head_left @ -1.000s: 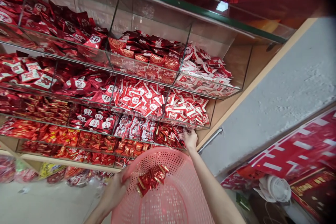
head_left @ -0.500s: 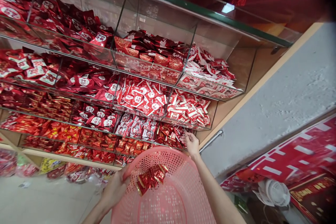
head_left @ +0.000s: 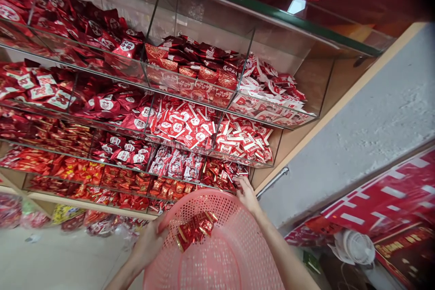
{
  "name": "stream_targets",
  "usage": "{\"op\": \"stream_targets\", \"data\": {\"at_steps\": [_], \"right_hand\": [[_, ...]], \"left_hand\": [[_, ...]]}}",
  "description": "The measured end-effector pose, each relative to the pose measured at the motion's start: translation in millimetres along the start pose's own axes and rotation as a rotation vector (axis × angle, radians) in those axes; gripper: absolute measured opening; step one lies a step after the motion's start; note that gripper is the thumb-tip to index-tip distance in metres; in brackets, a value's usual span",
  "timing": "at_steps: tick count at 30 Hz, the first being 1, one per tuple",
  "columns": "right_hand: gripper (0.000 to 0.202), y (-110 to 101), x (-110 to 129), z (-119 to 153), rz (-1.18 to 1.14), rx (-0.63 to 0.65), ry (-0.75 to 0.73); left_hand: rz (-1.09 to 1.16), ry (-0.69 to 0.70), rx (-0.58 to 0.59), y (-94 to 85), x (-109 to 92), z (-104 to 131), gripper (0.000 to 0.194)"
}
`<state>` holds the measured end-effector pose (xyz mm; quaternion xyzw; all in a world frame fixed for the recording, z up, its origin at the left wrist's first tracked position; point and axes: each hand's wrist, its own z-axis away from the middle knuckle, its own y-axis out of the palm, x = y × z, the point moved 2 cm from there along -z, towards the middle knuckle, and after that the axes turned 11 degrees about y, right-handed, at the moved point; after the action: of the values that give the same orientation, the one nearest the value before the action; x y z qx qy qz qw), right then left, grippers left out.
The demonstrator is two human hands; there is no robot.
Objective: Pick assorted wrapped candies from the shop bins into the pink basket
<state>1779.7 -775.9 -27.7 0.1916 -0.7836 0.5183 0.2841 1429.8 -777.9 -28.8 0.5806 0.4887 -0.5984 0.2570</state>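
Observation:
My left hand (head_left: pixel 149 241) grips the left rim of a pink perforated plastic basket (head_left: pixel 217 258). Inside the basket, near its upper left, lie several shiny red and gold wrapped packets (head_left: pixel 196 230). My right hand (head_left: pixel 246 194) is at the basket's far right rim, beside the right end of a low shelf compartment. That compartment holds red and gold wrapped packets (head_left: pixel 219 176). The right fingers are bent near the compartment's front edge, and whether anything is between them cannot be made out.
Glass-divided shelves (head_left: pixel 190 93) full of red packets rise in front. A grey wall (head_left: pixel 367 113) and a metal rod (head_left: pixel 273 182) stand at the right. A white fan (head_left: pixel 356 247) is at the lower right. Bagged goods (head_left: pixel 68 217) lie below the shelves at the left.
My right hand has moved slightly down and toward me, from over the compartment to its front edge. My left hand and the basket are nearly unchanged.

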Motion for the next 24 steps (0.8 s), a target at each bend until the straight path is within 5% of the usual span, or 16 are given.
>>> {"op": "stream_targets", "data": {"at_steps": [8,15,24], "right_hand": [[0.04,1.3,0.6,-16.6,-0.102,-0.006,-0.01],[0.026,10.5,-10.3,-47.2,-0.33,-0.168,0.124],[0.021,0.2,-12.4,-31.4,-0.426,-0.206,0.189]], "left_hand": [[0.007,0.015,0.009,2.8,-1.9,0.6,0.041],[-0.022,0.037,-0.008,2.3,-3.8,1.7,0.045],[0.027,0.018,0.002,2.6,-2.9,1.1,0.044]]}}
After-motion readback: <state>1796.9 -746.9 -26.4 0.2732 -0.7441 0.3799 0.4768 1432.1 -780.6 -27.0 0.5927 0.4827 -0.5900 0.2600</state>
